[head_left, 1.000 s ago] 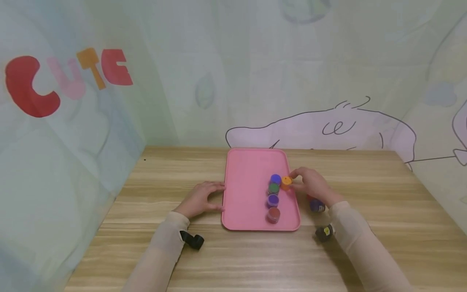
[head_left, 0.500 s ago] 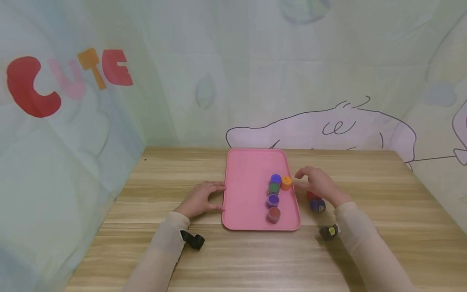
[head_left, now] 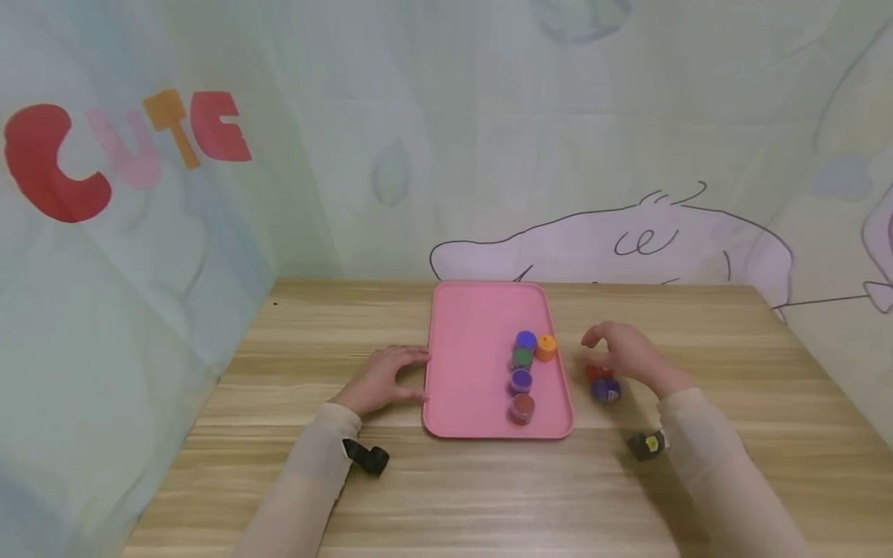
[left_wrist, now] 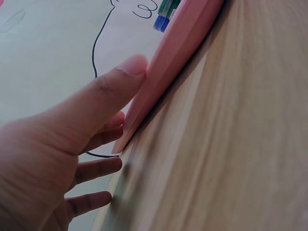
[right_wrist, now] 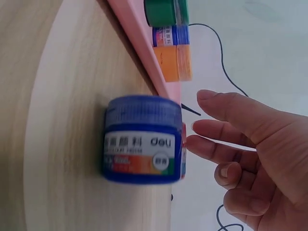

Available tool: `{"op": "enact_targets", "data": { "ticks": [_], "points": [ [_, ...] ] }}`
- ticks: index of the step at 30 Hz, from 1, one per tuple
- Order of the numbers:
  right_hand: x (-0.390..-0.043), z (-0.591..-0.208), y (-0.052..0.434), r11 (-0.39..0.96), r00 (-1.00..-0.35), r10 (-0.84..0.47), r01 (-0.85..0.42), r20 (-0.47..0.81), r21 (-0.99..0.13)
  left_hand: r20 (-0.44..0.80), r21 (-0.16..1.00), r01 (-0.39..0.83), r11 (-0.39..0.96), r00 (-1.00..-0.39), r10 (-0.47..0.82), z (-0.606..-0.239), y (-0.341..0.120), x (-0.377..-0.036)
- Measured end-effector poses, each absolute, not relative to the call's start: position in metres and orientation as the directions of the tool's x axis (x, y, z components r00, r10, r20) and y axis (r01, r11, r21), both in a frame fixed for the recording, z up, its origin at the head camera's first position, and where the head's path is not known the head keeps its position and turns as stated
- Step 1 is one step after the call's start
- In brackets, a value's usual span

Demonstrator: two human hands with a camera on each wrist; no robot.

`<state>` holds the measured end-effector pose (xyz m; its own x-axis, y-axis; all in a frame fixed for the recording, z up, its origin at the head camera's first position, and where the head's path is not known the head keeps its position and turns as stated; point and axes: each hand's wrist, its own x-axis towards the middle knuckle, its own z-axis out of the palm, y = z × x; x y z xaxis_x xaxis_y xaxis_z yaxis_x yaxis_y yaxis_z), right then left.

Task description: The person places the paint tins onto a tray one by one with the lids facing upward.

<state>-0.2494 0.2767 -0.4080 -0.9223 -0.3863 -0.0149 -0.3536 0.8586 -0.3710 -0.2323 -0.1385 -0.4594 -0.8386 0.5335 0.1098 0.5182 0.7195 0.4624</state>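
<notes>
My left hand [head_left: 384,380] rests at the left side of the pink tray [head_left: 470,333], its thumb and fingertips against the rim. On the tray's right half, blue [head_left: 526,340], green [head_left: 522,358], purple [head_left: 520,380] and brownish-red [head_left: 522,409] paint jars form a line, with an orange paint jar [head_left: 546,347] beside the blue one. To the right of the tray, my right hand [head_left: 631,353] hovers empty by a red paint jar [head_left: 598,373], thumb and fingers apart. A dark blue paint jar [right_wrist: 142,139] labelled "deli" stands next to the red one, which it mostly hides in the right wrist view.
The wooden table [head_left: 432,496] reaches back to a printed cloth [head_left: 363,186] with letters and a cartoon outline. Black wrist devices sit on the left sleeve [head_left: 300,465] and the right sleeve [head_left: 725,465].
My right hand has let go of the orange paint jar on the tray and moved right, toward the red jar. The left hand has stayed at the tray's rim.
</notes>
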Motion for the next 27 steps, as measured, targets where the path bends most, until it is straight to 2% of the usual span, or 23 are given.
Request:
{"op": "enact_targets", "data": {
  "ticks": [8, 19, 27],
  "points": [
    [-0.246, -0.407, 0.281, 0.874, -0.923, -0.377, -0.329, -0.072, -0.356, 0.123, 0.451, 0.536, 0.714, -0.829, 0.545, -0.459, -0.139, -0.234],
    [-0.241, -0.404, 0.288, 0.869, -0.912, -0.403, -0.355, -0.076, -0.344, 0.114, 0.458, 0.529, 0.715, -0.832, 0.543, -0.460, -0.139, -0.234],
    [-0.241, -0.404, 0.285, 0.891, -0.908, -0.391, -0.332, -0.151, -0.311, 0.112, 0.456, 0.526, 0.717, -0.834, 0.541, -0.460, -0.138, -0.234]
  ]
}}
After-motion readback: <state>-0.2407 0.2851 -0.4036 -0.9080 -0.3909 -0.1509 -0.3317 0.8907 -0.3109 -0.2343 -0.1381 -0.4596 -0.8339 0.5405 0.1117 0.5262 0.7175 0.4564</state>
